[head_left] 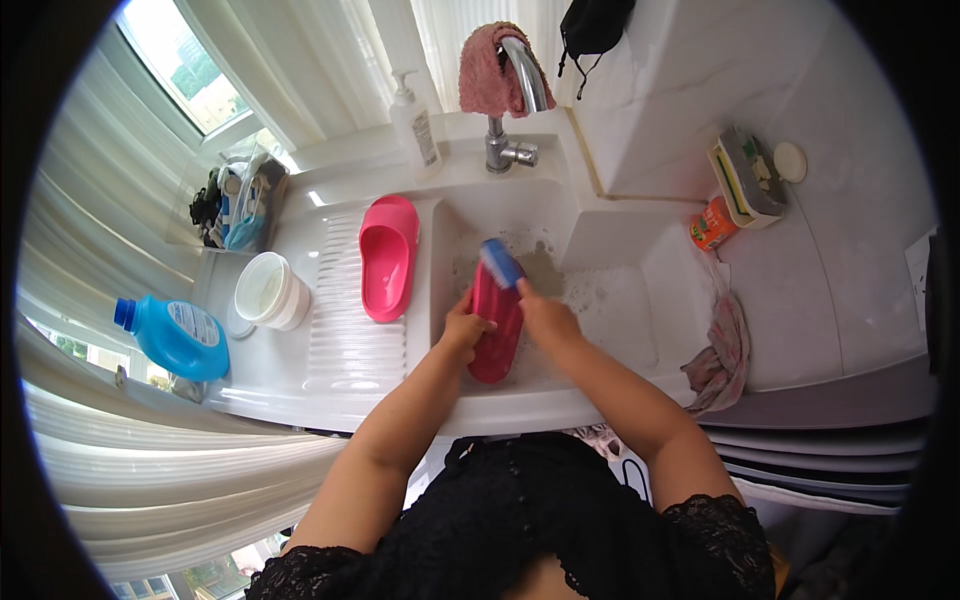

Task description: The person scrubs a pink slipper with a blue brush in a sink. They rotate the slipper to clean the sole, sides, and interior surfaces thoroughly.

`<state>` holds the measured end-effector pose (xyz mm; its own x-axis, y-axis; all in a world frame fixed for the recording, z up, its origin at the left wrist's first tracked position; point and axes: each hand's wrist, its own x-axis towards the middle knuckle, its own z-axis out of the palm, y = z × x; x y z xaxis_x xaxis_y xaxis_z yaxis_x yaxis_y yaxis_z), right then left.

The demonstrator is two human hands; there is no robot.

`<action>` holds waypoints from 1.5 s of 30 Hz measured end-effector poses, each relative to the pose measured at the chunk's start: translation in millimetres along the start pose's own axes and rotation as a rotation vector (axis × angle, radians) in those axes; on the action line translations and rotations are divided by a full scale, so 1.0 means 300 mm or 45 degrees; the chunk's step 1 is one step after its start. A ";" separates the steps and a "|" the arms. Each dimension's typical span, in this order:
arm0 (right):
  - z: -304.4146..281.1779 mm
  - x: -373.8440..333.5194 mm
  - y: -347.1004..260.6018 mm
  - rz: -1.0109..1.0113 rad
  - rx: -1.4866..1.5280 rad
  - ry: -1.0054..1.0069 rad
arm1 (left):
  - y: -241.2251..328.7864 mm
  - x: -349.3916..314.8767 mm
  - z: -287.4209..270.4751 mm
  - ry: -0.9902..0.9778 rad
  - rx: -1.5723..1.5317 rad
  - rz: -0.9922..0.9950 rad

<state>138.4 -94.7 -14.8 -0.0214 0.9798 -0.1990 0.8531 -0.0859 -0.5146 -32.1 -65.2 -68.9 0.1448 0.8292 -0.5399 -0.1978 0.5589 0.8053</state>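
Note:
Over the sink basin (620, 320) my left hand (466, 328) grips a dark pink slipper (497, 345) by its left side. My right hand (548, 318) is closed on a blue scrubbing brush (501, 263), whose head lies against the upper end of the slipper. Suds and greyish water show in the basin beyond it. The matching bright pink slipper (388, 262) lies on the ribbed washboard (345, 345) to the left, apart from both hands.
A chrome faucet (497, 150) draped with a pink cloth (487, 70) stands behind the basin, beside a white pump bottle (415, 130). Leftward are a white tub (272, 290), a blue detergent jug (180, 338) and a clear bin (240, 205). A wet rag (722, 350) hangs at the right rim.

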 end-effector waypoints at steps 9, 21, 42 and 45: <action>0.039 0.010 -0.017 -0.010 0.103 0.081 | -0.029 0.029 -0.002 -0.102 -0.048 0.002; -0.045 0.090 -0.022 0.242 0.009 0.033 | -0.019 0.040 0.014 -0.231 -0.396 -0.225; 0.094 0.046 0.133 0.131 -0.020 -0.153 | -0.076 0.096 0.025 -0.106 -0.191 -0.685; 0.063 0.014 0.099 0.041 -0.050 0.048 | -0.019 0.064 0.040 -0.218 -0.270 -0.428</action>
<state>153.9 -96.7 -46.5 0.0254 0.9829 -0.1826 0.8728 -0.1109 -0.4754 -16.4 -52.6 -80.8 0.3907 0.5970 -0.7007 -0.3046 0.8022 0.5136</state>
